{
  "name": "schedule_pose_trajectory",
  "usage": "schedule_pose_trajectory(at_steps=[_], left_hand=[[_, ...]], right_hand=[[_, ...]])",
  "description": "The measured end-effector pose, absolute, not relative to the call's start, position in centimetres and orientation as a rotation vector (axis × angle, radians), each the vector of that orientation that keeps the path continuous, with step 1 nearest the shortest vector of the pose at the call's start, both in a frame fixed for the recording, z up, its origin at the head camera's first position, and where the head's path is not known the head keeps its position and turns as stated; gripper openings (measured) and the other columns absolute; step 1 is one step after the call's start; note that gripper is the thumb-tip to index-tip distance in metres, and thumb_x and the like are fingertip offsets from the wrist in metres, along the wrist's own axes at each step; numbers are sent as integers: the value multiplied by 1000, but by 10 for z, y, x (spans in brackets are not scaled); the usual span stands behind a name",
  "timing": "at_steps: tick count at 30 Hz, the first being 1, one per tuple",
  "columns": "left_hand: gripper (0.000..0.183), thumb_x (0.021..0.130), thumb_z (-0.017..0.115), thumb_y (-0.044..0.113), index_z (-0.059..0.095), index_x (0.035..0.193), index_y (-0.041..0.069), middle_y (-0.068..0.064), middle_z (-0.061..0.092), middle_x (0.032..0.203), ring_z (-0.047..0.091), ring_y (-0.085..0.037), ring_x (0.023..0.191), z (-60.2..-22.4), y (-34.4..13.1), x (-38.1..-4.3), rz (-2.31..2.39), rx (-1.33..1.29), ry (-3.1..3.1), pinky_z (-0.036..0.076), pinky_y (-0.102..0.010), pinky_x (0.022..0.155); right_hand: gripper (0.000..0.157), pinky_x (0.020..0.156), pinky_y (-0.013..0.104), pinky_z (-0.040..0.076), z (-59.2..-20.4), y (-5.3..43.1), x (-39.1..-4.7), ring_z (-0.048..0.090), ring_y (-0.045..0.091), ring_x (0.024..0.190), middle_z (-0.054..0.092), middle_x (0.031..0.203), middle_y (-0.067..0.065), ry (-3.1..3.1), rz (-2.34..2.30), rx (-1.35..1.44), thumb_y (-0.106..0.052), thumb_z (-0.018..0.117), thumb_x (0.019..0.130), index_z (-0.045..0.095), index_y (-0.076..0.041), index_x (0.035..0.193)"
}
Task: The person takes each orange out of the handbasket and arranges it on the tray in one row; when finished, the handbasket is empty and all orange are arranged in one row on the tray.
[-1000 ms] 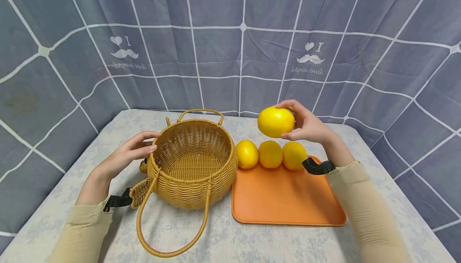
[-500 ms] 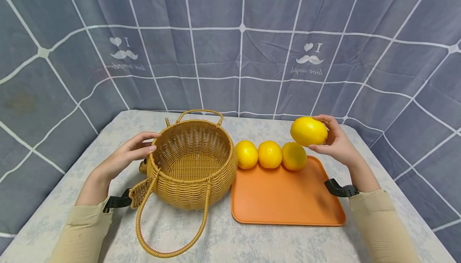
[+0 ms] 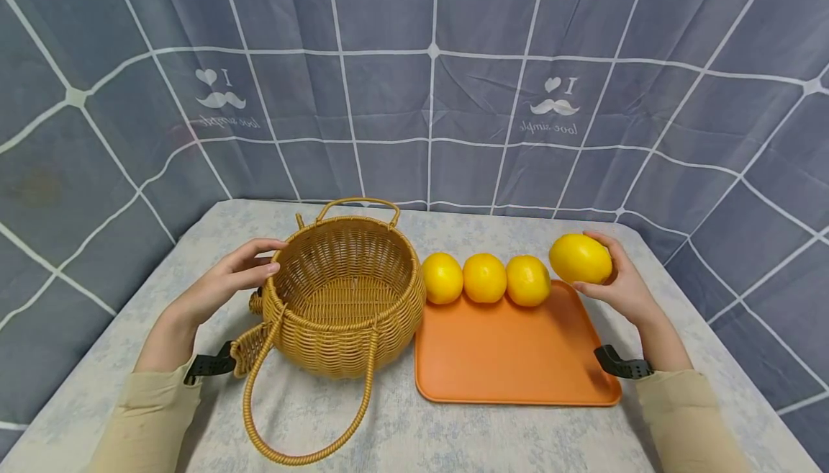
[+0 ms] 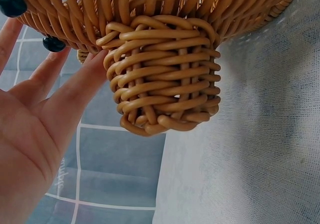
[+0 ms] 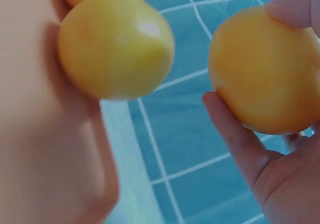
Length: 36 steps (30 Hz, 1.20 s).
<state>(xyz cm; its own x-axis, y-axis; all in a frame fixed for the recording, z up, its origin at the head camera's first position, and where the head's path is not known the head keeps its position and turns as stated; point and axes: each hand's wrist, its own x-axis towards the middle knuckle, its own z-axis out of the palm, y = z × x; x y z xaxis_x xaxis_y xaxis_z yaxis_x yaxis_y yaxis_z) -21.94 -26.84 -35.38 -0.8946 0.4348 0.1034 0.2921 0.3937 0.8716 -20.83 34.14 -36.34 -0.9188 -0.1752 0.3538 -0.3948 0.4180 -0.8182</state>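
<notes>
A round woven wicker basket (image 3: pixel 343 343) stands left of the middle in the head view, its front handle folded down on the table. My left hand (image 3: pixel 216 282) touches the basket's left rim with fairly straight fingers; in the left wrist view, the fingers (image 4: pixel 75 91) lie against the woven side. My right hand (image 3: pixel 624 286) holds an oval yellow lemon (image 3: pixel 579 258) between thumb and fingers, just beyond the right back corner of an orange tray (image 3: pixel 512 358). Three similar yellow fruits, a left one (image 3: pixel 442 278), a middle one (image 3: pixel 484 278) and a right one (image 3: pixel 527 281), line the tray's back edge.
The tray sits right of the basket on a table with a pale patterned cloth (image 3: pixel 414 437). A grey-blue curtain (image 3: pixel 388 98) with white lines surrounds the table's back and sides. The basket's back handle (image 3: pixel 363 201) stands up.
My right hand has carried the lemon rightward and down, from above the row of fruits to beside its right end. The left hand has stayed at the basket's rim.
</notes>
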Motion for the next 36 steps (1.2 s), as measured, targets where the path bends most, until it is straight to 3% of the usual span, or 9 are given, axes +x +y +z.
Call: schedule_pose_trajectory(at_steps=[9, 15, 21, 24, 36], left_hand=[[43, 100, 46, 24, 37, 141, 15, -10, 38, 136, 46, -17, 113, -353, -269, -219, 1504, 646, 2507, 41, -41, 86], [43, 100, 46, 24, 37, 141, 16, -10, 38, 136, 46, -16, 114, -353, -269, -220, 1496, 643, 2513, 41, -40, 87], [43, 100, 46, 25, 37, 141, 16, -10, 39, 136, 46, -16, 114, -353, -269, -219, 1496, 640, 2510, 40, -40, 87], [43, 100, 46, 25, 36, 142, 15, -11, 39, 136, 46, -15, 113, -353, -269, -220, 1496, 642, 2509, 40, -40, 88], [44, 100, 46, 25, 36, 141, 14, -10, 37, 137, 45, -13, 114, -353, -268, -220, 1498, 642, 2510, 40, -39, 90]], right_hand=[[77, 78, 12, 39, -394, 363, -212, 43, 5, 100, 33, 127, -12, -2531, 1495, 315, 2, 68, 82, 25, -11, 144], [76, 78, 14, 38, -408, 367, -215, 43, 5, 99, 33, 126, -4, -2556, 1485, 268, 1, 71, 79, 26, -12, 139], [85, 84, 31, 38, -412, 366, -216, 40, 17, 105, 30, 134, 17, -2654, 1410, 222, -7, 75, 79, 19, -8, 143], [88, 85, 39, 38, -413, 365, -217, 40, 24, 107, 29, 137, 20, -2682, 1392, 189, -12, 76, 79, 18, -9, 146], [91, 85, 43, 38, -415, 362, -219, 40, 33, 113, 26, 139, 20, -2681, 1390, 156, -13, 78, 77, 18, -8, 145]])
